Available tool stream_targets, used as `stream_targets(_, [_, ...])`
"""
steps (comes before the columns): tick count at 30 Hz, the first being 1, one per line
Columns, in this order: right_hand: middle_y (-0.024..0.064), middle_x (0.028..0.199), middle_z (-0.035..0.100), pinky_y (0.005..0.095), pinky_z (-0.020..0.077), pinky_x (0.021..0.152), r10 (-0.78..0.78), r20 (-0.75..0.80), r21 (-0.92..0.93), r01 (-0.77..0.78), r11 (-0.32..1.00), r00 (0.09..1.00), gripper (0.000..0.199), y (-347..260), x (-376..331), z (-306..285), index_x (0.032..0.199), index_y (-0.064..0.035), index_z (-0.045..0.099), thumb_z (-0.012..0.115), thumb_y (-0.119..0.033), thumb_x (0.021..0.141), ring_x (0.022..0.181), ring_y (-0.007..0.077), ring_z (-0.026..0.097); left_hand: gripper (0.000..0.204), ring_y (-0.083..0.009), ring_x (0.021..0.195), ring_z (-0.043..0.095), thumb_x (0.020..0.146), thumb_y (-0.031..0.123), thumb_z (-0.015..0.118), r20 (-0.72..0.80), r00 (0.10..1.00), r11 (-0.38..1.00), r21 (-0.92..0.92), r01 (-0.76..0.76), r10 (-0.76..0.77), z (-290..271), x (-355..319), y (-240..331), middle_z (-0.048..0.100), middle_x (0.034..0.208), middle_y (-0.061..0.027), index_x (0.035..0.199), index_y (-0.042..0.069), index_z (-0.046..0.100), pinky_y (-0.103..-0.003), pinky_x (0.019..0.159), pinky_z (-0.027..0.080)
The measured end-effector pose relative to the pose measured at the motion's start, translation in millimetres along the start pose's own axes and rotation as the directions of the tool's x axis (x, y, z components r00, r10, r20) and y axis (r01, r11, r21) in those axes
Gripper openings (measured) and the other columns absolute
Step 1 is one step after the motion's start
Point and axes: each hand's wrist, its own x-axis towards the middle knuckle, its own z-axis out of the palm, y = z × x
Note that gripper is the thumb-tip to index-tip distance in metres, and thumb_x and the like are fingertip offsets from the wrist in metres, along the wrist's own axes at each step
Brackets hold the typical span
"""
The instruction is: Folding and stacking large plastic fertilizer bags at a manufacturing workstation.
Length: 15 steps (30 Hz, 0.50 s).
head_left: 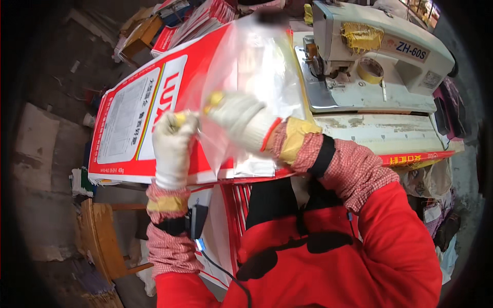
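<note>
A clear plastic bag (269,66) lies over a stack of red and white printed sacks (205,56) in front of me. My left hand (173,149), in a white knit glove with yellow tape at a fingertip, is closed in a pinch at the plastic's left edge. Just to its right, my right hand (241,119), gloved alike, has its fingers bent together on the plastic, slightly smeared by motion. Part of the film hangs in a fold between the two hands. The exact grip of the right fingertips is partly hidden.
A white industrial sewing machine (375,46) stands at the right, with a tape roll (370,70) on its bed. More folded sacks (205,23) are piled at the far side. A wooden stool (105,236) is at lower left.
</note>
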Motion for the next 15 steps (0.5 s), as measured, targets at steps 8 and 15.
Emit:
stream_targets(8, [0.0057,0.102,0.055,0.0305,0.0442,0.077,0.357,0.255,-0.757,0.415,-0.505,0.899,0.027,237,32,174,0.107,-0.0099,0.054,0.039,-0.018,0.086,0.088,0.0189,0.052,0.012,-0.0124,0.064,0.053,0.071,-0.007,0.055,0.753,0.636,0.951,0.295,-0.092,-0.172,-12,-103,39,0.053,0.072,-0.0035,0.078,0.003,0.054,-0.024,0.059,0.045])
stream_targets(15, [0.0013,0.105,0.054,0.0234,0.0450,0.072,0.516,0.266,0.414,0.387,-0.824,0.814,0.041,62,19,93,0.130,-0.0144,0.037,0.040,-0.015,0.089,0.088,0.0117,0.053,0.010,-0.0226,0.067,0.056,0.072,0.010,0.064,0.791,0.512,0.882,0.454,-0.124,-0.335,-1,-25,80,0.056,0.069,-0.0077,0.078,0.005,0.059,-0.030,0.062,0.046])
